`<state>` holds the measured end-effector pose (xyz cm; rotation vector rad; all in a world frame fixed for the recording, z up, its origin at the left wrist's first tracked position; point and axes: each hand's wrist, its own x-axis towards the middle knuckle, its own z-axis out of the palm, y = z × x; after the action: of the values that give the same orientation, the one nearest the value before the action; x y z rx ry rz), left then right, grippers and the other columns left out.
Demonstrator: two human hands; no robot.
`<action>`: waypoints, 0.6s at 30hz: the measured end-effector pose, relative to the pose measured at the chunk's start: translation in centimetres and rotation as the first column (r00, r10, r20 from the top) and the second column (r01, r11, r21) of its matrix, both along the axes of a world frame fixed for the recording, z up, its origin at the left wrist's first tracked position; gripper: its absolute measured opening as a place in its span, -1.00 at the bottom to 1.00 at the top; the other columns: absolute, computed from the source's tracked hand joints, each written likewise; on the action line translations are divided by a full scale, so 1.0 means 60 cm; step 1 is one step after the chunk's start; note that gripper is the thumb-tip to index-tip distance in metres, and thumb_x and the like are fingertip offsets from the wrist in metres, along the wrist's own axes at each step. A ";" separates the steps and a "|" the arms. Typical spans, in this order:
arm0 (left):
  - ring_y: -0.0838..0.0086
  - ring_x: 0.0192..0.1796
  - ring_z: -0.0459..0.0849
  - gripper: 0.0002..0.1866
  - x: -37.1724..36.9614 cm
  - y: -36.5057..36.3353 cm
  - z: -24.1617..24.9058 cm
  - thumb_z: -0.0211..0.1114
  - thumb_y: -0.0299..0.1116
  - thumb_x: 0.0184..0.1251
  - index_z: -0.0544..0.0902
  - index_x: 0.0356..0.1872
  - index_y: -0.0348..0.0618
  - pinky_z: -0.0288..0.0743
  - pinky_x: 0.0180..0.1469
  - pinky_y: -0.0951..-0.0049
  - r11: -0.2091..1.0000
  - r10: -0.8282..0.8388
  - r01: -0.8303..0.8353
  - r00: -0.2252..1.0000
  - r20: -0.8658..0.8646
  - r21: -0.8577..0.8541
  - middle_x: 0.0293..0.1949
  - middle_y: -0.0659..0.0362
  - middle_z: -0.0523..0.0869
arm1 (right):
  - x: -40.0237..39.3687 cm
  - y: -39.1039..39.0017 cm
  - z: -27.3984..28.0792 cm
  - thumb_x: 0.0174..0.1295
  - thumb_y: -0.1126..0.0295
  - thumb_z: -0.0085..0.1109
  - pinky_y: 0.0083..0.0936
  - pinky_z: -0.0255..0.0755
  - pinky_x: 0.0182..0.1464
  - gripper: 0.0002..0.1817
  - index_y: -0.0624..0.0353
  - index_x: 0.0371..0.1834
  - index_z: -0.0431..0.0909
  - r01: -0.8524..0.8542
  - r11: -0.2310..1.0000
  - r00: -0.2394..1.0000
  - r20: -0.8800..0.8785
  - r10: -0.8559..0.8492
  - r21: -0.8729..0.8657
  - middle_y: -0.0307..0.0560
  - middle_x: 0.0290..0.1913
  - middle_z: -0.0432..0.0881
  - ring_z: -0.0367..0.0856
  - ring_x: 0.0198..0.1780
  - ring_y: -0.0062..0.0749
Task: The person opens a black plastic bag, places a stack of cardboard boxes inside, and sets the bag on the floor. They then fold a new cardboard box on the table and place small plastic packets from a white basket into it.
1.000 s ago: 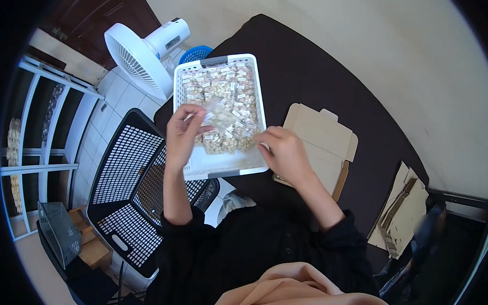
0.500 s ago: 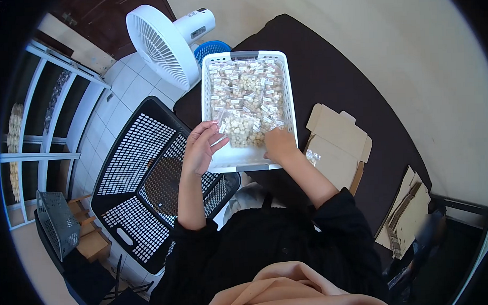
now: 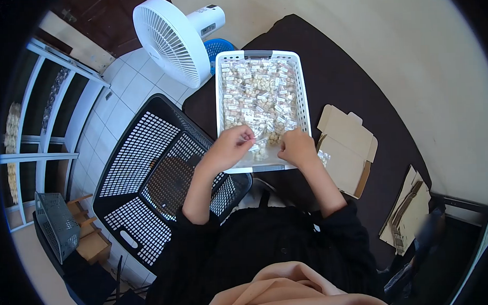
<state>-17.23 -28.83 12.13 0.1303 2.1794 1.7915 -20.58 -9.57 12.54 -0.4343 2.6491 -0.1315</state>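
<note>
A white plastic basket holds many small clear plastic bags with white labels and pale, lumpy pieces inside. My left hand reaches over the basket's near left part, thumb and fingers pinched on the top of one such plastic bag. That bag hangs over the near end of the basket, where the white bottom shows. My right hand is at the near right inside of the basket, its fingers curled shut next to the bags. What those fingers hold, if anything, is hidden.
The basket rests on a dark-covered table. Right of it lies an unfolded cardboard box, with a small clear bag beside it. Flattened cardboard is farther right. To the left stand a black crate and a white fan.
My left hand has moved right and turned palm down, bringing the plastic bag closer to my right hand. My right hand stays low in the basket. The view has shifted slightly.
</note>
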 end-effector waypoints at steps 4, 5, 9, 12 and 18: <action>0.42 -0.32 0.57 -0.87 -0.015 0.030 0.014 0.17 -0.47 0.18 0.49 -0.33 -0.35 0.49 -0.19 0.47 0.995 -0.062 0.057 0.996 -0.061 -0.081 -0.38 0.03 0.57 | 0.007 0.063 0.030 -0.18 0.38 0.30 -0.44 0.52 -0.22 -0.79 0.15 -0.40 0.64 0.212 0.888 0.976 0.126 -0.175 -0.409 -0.01 -0.24 0.64 0.64 -0.22 -0.23; 0.42 -0.32 0.57 -0.87 -0.020 0.040 0.014 0.17 -0.47 0.18 0.49 -0.33 -0.35 0.49 -0.19 0.47 0.995 -0.062 0.057 0.996 -0.064 -0.080 -0.38 0.03 0.57 | 0.012 0.084 0.031 -0.15 0.41 0.31 -0.48 0.51 -0.19 -0.80 0.15 -0.39 0.64 0.223 0.735 0.975 0.127 -0.184 -0.640 -0.03 -0.18 0.62 0.63 -0.21 -0.31; 0.57 -0.19 0.50 -0.86 -0.044 0.093 0.034 0.16 -0.43 0.23 0.47 -0.31 -0.33 0.46 -0.11 0.51 0.994 -0.110 0.112 0.986 -0.125 0.011 -0.33 0.15 0.54 | 0.026 0.111 0.050 -0.08 0.52 0.29 -0.60 0.45 -0.16 -0.87 0.25 -0.40 0.61 0.265 0.292 0.964 0.250 -0.088 -0.919 -0.14 -0.09 0.55 0.55 -0.19 -0.51; 0.56 -0.15 0.51 -0.84 -0.064 0.130 0.042 0.14 -0.42 0.25 0.51 -0.21 -0.29 0.46 -0.08 0.49 0.967 -0.223 0.236 0.965 -0.136 0.091 -0.27 0.18 0.53 | 0.036 0.144 0.048 -0.01 0.57 0.24 -0.66 0.45 -0.19 -0.91 0.30 -0.41 0.57 0.361 0.260 0.932 0.352 -0.082 -0.895 -0.18 -0.19 0.52 0.53 -0.22 -0.56; 0.24 -0.08 0.49 -0.70 -0.066 0.093 -0.033 0.23 -0.40 0.07 0.51 -0.11 -0.11 0.37 0.01 0.27 0.881 -0.177 -0.036 0.900 -0.399 -0.472 -0.18 0.08 0.52 | 0.088 0.296 0.002 0.05 0.53 0.23 -0.66 0.45 -0.21 -0.90 0.32 -0.38 0.56 0.455 0.253 0.857 0.343 -0.384 -0.854 -0.19 -0.30 0.55 0.54 -0.26 -0.60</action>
<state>-21.19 -23.27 10.15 0.5336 2.8124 1.2181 -15.32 8.16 12.66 0.0230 2.2567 -1.8550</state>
